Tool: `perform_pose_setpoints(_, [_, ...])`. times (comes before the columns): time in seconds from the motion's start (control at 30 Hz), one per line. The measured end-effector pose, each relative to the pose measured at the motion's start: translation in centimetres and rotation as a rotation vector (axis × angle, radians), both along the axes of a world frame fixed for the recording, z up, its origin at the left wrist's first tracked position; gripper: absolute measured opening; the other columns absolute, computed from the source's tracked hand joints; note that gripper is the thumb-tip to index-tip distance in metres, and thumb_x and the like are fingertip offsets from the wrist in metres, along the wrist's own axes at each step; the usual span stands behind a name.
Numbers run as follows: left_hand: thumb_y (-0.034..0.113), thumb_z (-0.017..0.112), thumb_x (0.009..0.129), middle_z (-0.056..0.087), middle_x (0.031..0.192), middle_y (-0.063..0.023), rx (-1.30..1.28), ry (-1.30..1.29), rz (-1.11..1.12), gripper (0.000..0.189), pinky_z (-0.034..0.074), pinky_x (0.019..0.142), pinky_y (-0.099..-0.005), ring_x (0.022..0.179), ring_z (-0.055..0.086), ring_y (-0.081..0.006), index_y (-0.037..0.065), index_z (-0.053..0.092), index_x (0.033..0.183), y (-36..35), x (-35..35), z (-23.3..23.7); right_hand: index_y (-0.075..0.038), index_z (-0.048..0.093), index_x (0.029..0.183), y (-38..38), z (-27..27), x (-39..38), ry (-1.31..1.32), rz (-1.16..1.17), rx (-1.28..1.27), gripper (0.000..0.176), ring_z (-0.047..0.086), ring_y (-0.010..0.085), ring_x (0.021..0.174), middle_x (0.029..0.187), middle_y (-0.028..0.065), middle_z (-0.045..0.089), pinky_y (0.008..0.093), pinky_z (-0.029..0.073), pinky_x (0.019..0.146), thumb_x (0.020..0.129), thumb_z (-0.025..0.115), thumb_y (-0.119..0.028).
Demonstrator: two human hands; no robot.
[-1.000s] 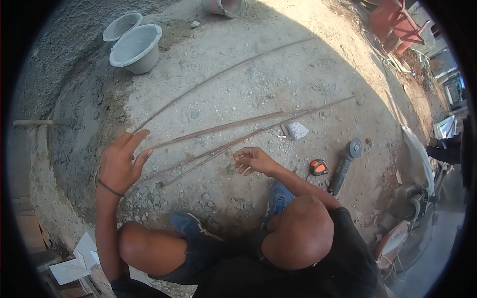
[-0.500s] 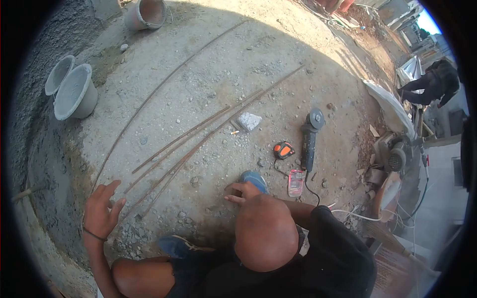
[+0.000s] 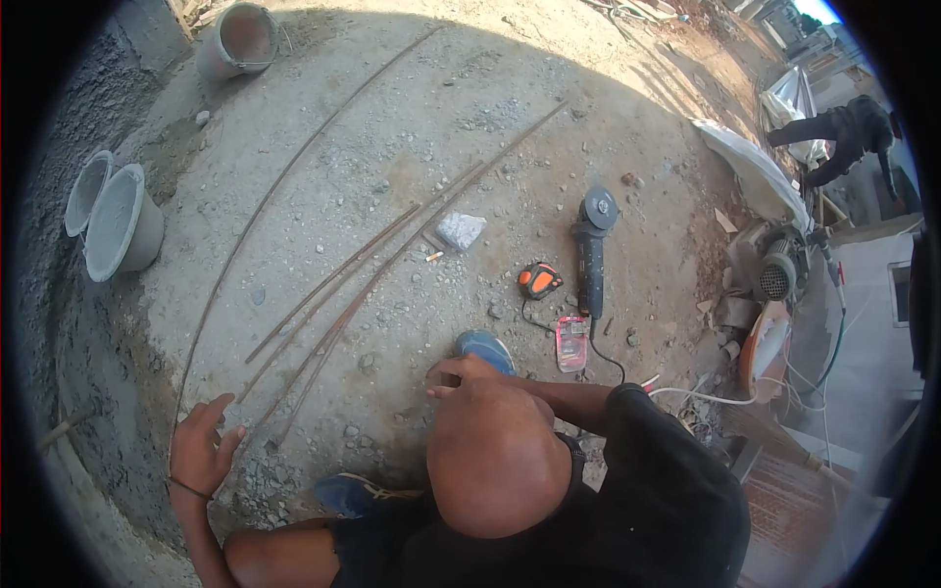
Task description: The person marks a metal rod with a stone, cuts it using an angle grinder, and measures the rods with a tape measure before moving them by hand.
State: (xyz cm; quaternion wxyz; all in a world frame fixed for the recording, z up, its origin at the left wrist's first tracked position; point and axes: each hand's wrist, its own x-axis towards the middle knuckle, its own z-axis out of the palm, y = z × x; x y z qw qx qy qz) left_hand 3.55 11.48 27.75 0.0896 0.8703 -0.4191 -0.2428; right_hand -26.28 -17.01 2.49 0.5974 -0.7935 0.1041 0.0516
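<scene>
My left hand (image 3: 204, 446) hovers low at the left, wearing a dark wristband, its fingers apart and holding nothing visible. Close by lies the near end of a long curved steel rod (image 3: 257, 220). My right hand (image 3: 461, 372) is above a blue shoe (image 3: 485, 349), fingers loosely bent with a gap between them. Part of that hand and forearm is behind my bent knee (image 3: 498, 461). Several thinner rods (image 3: 338, 328) lie together on the ground between the hands. An angle grinder (image 3: 590, 260) rests to the right, near an orange-and-black tape measure (image 3: 539, 281).
A pink-edged clear package (image 3: 571, 345) lies near the grinder's cord. A pale stone (image 3: 461, 231) and a cigarette-like stick (image 3: 434, 257) sit beside the rods. Buckets (image 3: 125, 225) stand at left, another (image 3: 235, 44) farther back. A motor (image 3: 776, 274) and a person (image 3: 853, 142) are at right.
The view has shifted, so ground objects appear farther left. My left hand stays near the rod ends; my right hand sits more behind the knee. The person at right has changed posture.
</scene>
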Motion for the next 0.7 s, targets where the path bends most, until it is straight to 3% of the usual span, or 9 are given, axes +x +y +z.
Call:
perform_pose_setpoints(0.23, [0.013,0.071,0.08,0.06,0.087,-0.0191,0.002,-0.026,-0.045,0.045,0.046,0.063,-0.0416,0.067,0.058,-0.0338,0.005,0.059,0.123,0.2,0.3,-0.1,-0.006,0.064,0.112,-0.3,0.5,0.4,0.055,0.026,-0.008,0.04,0.069,0.0266,0.075,0.084,0.0176,0.069,0.0388,0.052,0.065,0.086,0.071,-0.036])
perform_pose_setpoints(0.37, [0.013,0.071,0.08,0.061,0.088,-0.0194,0.057,0.052,0.057,0.046,0.047,0.065,-0.0423,0.069,0.059,-0.0346,0.006,0.059,0.123,0.0,0.1,0.1,-0.006,0.064,0.112,0.0,0.5,0.1,0.007,0.004,-0.041,0.041,0.068,0.0272,0.073,0.085,0.0177,0.068,0.0387,0.052,0.065,0.086,0.071,-0.037])
perform_pose_setpoints(0.47, [0.011,0.073,0.078,0.063,0.086,-0.015,-0.007,-0.021,-0.016,0.045,0.048,0.065,-0.0374,0.064,0.059,-0.0268,0.005,0.061,0.121,0.6,0.3,-0.5,-0.007,0.064,0.112,0.1,0.9,0.2,-0.015,0.002,-0.049,0.04,0.067,0.0273,0.071,0.084,0.0172,0.068,0.0381,0.052,0.063,0.086,0.071,-0.037])
perform_pose_setpoints(0.57, [0.012,0.072,0.078,0.063,0.086,-0.0153,0.014,-0.008,0.02,0.045,0.048,0.066,-0.0377,0.065,0.059,-0.0274,0.005,0.061,0.121,0.2,0.2,0.0,-0.007,0.065,0.11,0.0,1.2,0.4,-0.018,0.01,-0.052,0.038,0.067,0.0269,0.069,0.082,0.0161,0.068,0.0373,0.051,0.061,0.086,0.072,-0.036])
perform_pose_setpoints(0.63, [0.015,0.073,0.079,0.06,0.089,-0.0203,0.01,0.031,-0.007,0.048,0.048,0.07,-0.0436,0.077,0.061,-0.0364,0.006,0.059,0.123,0.1,0.3,0.1,-0.008,0.065,0.109,-0.1,1.0,0.3,-0.035,0.018,-0.082,0.037,0.066,0.0264,0.067,0.081,0.0154,0.068,0.0368,0.051,0.059,0.086,0.072,-0.035])
perform_pose_setpoints(0.7, [0.019,0.074,0.078,0.06,0.09,-0.0207,0.048,0.014,-0.003,0.05,0.048,0.072,-0.0445,0.08,0.062,-0.0361,0.008,0.059,0.124,0.2,0.7,0.1,-0.009,0.066,0.109,-0.8,0.3,2.2,-0.068,0.017,-0.109,0.037,0.067,0.026,0.068,0.08,0.015,0.069,0.0365,0.051,0.062,0.085,0.073,-0.035])
